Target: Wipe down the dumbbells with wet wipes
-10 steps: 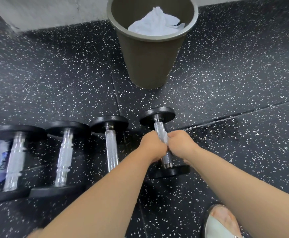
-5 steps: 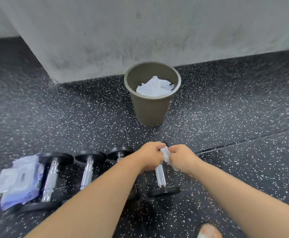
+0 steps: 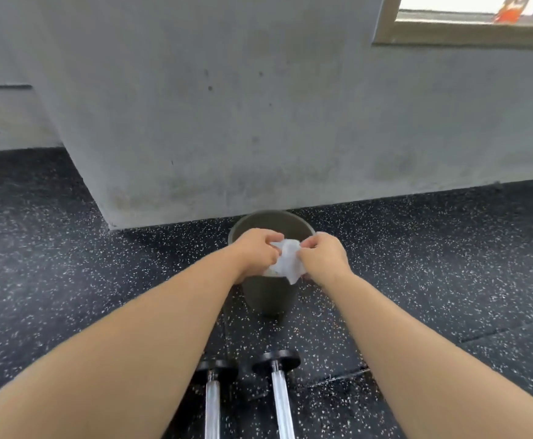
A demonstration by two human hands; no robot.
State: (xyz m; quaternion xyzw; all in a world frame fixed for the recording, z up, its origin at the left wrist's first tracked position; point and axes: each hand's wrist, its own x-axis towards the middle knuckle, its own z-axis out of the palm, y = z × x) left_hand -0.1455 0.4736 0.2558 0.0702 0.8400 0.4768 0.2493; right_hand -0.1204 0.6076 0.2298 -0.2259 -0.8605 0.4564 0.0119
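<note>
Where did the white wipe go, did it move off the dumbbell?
Yes. The wipe has left the rightmost dumbbell; the left hand and right hand now pinch it farther forward, over the bin by the wall.

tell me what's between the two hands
A white wet wipe, pinched by the left hand and right hand, over the bin; head view.

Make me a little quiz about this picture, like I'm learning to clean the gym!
1. True or false: the left hand and the right hand both pinch the wipe.
2. Which thing shows right behind the wipe? A) the bin B) a sink C) a chair
3. Fill in: the number of dumbbells in view is ___.
Key: 1 true; 2 A; 3 two.
</note>
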